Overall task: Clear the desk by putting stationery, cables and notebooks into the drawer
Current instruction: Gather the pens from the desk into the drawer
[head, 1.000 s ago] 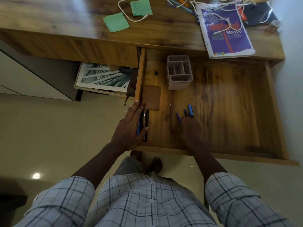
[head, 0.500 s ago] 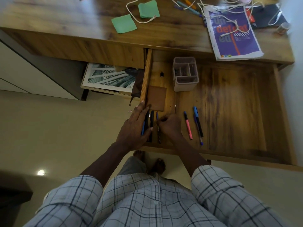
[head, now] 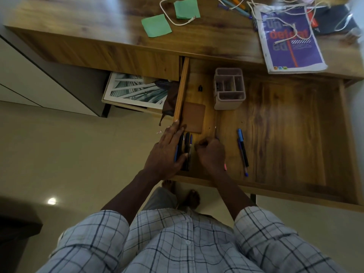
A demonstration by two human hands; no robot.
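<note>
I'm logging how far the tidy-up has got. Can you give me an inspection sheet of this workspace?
Surface: wooden desk, drawer pulled open.
Job's things: pens lined up at drawer's left wall; two pens loose mid-drawer; organiser and brown pad inside. Magazine, sticky notes, markers on the desk.
Clutter: small black item in drawer.
Grips: left hand flat on the pen row; right hand closed on a pink pen.
Cables: white cable on desk, another across magazine.
Surroundings: framed print under desk.
</note>
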